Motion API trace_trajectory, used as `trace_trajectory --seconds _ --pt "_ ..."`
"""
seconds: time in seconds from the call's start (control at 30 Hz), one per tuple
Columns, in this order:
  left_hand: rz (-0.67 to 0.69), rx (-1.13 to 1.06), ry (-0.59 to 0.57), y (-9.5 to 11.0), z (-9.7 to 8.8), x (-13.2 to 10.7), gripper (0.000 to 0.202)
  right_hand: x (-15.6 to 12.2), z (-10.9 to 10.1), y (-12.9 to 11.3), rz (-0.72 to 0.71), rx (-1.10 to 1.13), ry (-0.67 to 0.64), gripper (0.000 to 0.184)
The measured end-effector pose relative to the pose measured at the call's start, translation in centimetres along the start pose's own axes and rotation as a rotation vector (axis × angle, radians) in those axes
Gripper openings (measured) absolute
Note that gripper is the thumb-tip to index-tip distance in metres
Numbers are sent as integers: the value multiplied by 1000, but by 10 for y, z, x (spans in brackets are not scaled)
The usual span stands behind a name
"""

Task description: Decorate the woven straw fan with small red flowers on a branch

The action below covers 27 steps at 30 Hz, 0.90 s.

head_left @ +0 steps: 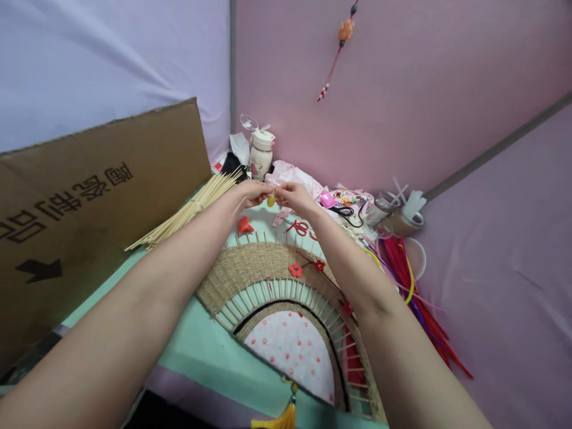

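Note:
My left hand (254, 193) and my right hand (294, 196) meet beyond the far edge of a woven fan. Their fingertips are pinched together around a small yellow piece (270, 201), too small to name more exactly. Below them lies the half-round fan (250, 262), with woven straw, bare wooden ribs, and a white fabric centre dotted with pink. Red flowers (295, 270) on a dark twig decorate its right part, partly behind my right forearm. A yellow tassel (281, 417) hangs at its near edge. A red lump (244, 225) sits near my left wrist.
A bundle of thin sticks (192, 208) lies beside a large cardboard sheet (107, 220) on the left. Behind my hands stands a white bottle (261, 155). Red-handled scissors (300, 227), cups (404, 221) and coloured pipe cleaners (402, 268) are to the right. A beaded cord (345, 31) hangs above.

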<state>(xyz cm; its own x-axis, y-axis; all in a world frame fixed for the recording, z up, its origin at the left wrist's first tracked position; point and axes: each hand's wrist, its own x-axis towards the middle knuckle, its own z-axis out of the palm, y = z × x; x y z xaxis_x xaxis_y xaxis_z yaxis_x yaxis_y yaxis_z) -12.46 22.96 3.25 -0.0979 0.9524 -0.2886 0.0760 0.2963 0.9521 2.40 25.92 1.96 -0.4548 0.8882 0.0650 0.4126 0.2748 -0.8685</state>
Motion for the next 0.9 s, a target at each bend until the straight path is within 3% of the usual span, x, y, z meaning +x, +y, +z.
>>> trace_trajectory --seconds 0.13,0.27,0.47,0.9 --pt "-7 -102 -30 -3 13 -2 22 -9 -11 -2 76 258 -63 22" --pt "24 -136 1 -14 26 -1 24 -12 -12 3 95 214 -7 27" --pt "50 -129 18 -29 33 -1 25 -14 -7 14 135 273 -101 23" --pt "34 -175 41 -32 37 -7 15 -11 -2 15 159 214 -75 18"
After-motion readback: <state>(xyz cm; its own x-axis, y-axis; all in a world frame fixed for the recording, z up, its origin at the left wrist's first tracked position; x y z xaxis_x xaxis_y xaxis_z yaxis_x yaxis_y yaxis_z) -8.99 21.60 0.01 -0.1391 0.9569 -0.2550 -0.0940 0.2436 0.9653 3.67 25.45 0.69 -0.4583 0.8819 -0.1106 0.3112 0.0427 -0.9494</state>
